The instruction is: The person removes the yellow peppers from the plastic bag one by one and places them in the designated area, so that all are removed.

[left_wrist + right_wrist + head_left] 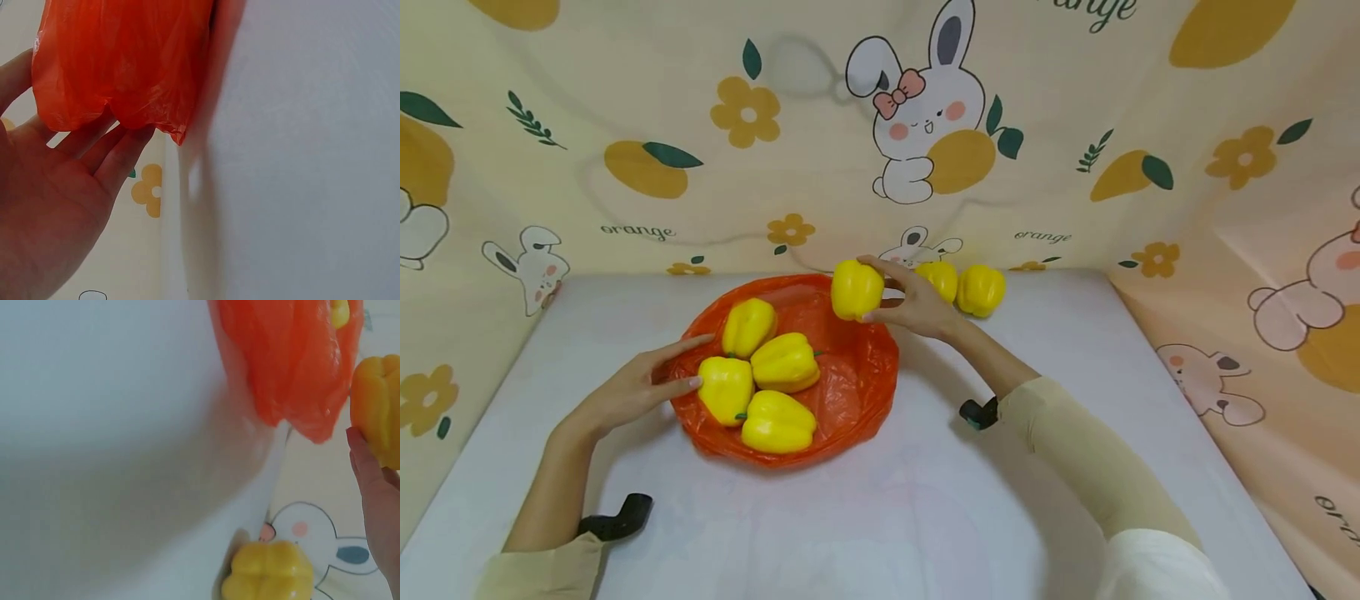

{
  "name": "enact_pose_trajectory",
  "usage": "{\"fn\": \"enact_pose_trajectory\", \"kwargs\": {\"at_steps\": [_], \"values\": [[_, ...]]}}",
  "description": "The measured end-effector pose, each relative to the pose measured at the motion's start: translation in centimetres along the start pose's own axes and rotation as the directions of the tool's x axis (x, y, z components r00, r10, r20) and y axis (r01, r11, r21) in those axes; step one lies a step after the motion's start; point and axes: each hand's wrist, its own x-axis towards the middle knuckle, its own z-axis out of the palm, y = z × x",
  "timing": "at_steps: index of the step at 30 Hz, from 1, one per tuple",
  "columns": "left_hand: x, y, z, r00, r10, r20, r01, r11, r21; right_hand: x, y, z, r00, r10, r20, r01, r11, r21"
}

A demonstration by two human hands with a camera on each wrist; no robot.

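Note:
A yellow bell pepper (pixel 857 290) is pinched between the thumb and fingers of my right hand (pixel 917 302), raised over the far right rim of a red plastic bag (pixel 842 392). In the right wrist view the held pepper (pixel 378 406) shows beside the bag (pixel 294 369). My left hand (pixel 636 387) holds the bag's left side, thumb by the rim. The left wrist view has its fingers (pixel 119 156) against the red plastic (pixel 125 62). Several yellow peppers lie inside the open bag, among them one at the front (pixel 778 422) and one at the back (pixel 749 327).
Two more yellow peppers stand on the white table (pixel 865 533) at the back, one (pixel 981 290) to the right and one (pixel 938 280) partly behind my right hand. A patterned cloth (pixel 820 183) with rabbits and oranges rises behind the table and along its sides.

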Motion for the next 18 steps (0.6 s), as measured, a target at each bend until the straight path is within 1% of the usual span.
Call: {"fn": "enact_pose_trajectory", "kwargs": {"at_steps": [2, 5, 8, 12, 18], "values": [[0.1, 0.0, 0.1, 1.0, 0.003, -0.002, -0.003, 1.0, 0.003, -0.3, 0.0, -0.5, 1.0, 0.012, -0.013, -0.013, 1.0, -0.009], [0.1, 0.0, 0.1, 1.0, 0.004, -0.007, -0.004, 1.0, 0.005, -0.5, 0.0, -1.2, 1.0, 0.002, -0.022, -0.002, 1.0, -0.017], [0.0, 0.0, 0.2, 1.0, -0.007, -0.009, 0.007, 1.0, 0.007, -0.8, 0.1, -1.9, 1.0, -0.005, -0.028, 0.005, 1.0, -0.011], [-0.1, 0.0, 0.3, 1.0, -0.018, -0.01, 0.018, 1.0, 0.01, -1.5, 0.2, -3.0, 0.999, 0.004, -0.043, -0.004, 1.0, 0.002], [0.0, 0.1, 0.3, 1.0, -0.014, -0.005, 0.014, 1.0, 0.008, -2.4, 0.0, -4.7, 0.998, 0.007, -0.06, -0.008, 1.0, -0.007]]}}
